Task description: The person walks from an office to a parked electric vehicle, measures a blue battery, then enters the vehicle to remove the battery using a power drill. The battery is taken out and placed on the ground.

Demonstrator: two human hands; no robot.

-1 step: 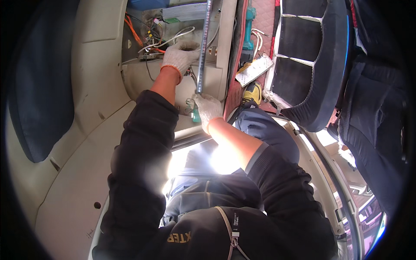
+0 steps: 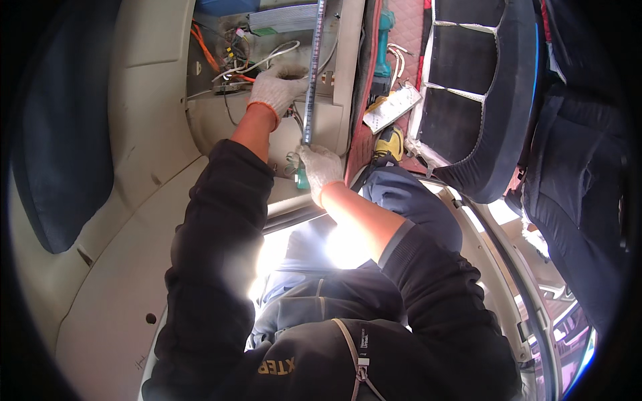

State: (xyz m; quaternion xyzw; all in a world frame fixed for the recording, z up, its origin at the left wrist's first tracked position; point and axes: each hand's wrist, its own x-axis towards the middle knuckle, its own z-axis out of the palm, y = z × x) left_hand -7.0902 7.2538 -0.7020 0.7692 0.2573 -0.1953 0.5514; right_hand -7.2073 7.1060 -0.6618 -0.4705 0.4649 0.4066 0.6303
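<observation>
In a white knit glove, my right hand (image 2: 322, 170) is closed around the green case of a tape measure (image 2: 302, 179). The tape's long marked blade (image 2: 312, 87) runs out from it, away from me, past the top of the picture. My left hand (image 2: 274, 90), in a matching glove with an orange cuff, reaches to the left edge of the blade. Its thumb and fingers are apart, and the blade passes in front of their tips. Beneath and around both hands lies a beige molded vehicle panel (image 2: 221, 123), with an open recess at the far side.
White and orange wires (image 2: 210, 50) and a finned metal box (image 2: 284, 19) fill the recess. To the right are a teal power tool (image 2: 384, 43), a white packet (image 2: 393, 109), my yellow-and-black shoe (image 2: 389, 144) and a black seat (image 2: 461, 87). Dark cloth (image 2: 575, 174) lies farther right.
</observation>
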